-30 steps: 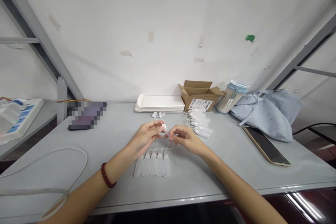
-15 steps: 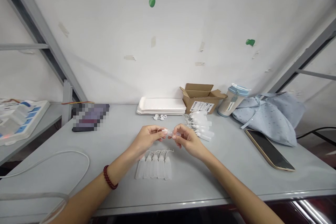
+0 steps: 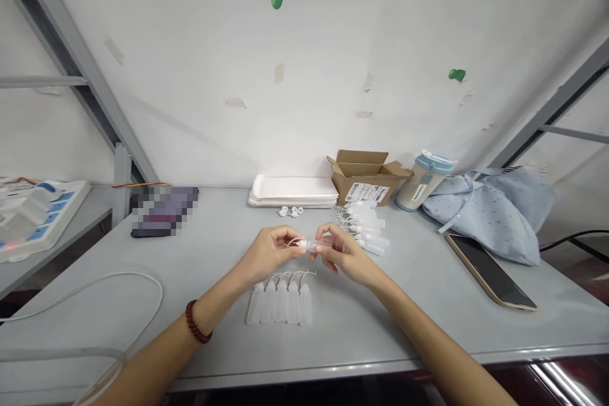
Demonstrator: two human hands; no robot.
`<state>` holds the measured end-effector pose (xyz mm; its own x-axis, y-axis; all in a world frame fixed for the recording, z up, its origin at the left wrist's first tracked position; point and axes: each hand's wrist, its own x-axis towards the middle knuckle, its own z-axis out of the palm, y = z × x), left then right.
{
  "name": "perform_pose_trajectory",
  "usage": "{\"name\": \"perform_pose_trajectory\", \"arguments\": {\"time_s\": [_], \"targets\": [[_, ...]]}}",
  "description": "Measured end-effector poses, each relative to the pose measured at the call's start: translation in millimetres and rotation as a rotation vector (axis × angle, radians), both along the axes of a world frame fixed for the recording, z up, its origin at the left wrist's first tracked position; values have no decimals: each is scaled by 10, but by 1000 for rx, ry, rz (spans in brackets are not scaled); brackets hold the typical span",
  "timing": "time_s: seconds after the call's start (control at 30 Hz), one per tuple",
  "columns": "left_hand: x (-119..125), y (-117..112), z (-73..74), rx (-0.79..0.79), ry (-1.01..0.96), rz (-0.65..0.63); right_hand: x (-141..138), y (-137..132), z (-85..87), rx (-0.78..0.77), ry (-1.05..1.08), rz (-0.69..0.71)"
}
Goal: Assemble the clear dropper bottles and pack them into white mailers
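Between my two hands a small translucent squeeze bottle (image 3: 314, 245) lies sideways above the table. My left hand (image 3: 271, 252) pinches its white cap end, where a thin white strap curves out. The body of the bottle is in the fingers of my right hand (image 3: 343, 255), which partly hide it. Just below my left hand, several similar bottles (image 3: 280, 304) rest side by side in a row, their thin straps towards the back. Beyond my right hand, more small bottles (image 3: 368, 226) lie in a loose group.
White loose caps (image 3: 291, 211) lie before a stack of white trays (image 3: 295, 191). An open cardboard box (image 3: 366, 185), a lidded cup (image 3: 422, 183), a blue cloth bag (image 3: 490, 212) and a phone (image 3: 490, 271) stand or lie to the right. A white cable (image 3: 155, 292) loops at left.
My right-hand fingers have shifted along the bottle, so more of its body shows. My left hand still holds the cap end, and the row of bottles has not changed.
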<state>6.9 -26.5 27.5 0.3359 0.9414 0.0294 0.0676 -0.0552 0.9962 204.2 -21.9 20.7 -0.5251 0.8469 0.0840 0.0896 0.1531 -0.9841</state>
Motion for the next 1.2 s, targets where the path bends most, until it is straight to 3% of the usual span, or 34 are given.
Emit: {"name": "perform_pose_trajectory", "arguments": {"time_s": [0.1,0.37,0.6,0.83,1.07,1.2], "targets": [[10,-6,26,19,-13,1,-1,8,18,-18,43,16],[-15,7,10,-193,-2,-26,-27,-4,19,25,-11,-22],[8,8,-3,-6,-11,-33,-7,5,41,37,-31,-32],[29,0,11,-153,27,-14,-14,-6,44,96,-59,-59],[4,-9,5,2,56,-55,-19,-1,23,89,-75,-63],[25,9,-18,-23,92,-48,-18,1,39,84,-64,-74]]}}
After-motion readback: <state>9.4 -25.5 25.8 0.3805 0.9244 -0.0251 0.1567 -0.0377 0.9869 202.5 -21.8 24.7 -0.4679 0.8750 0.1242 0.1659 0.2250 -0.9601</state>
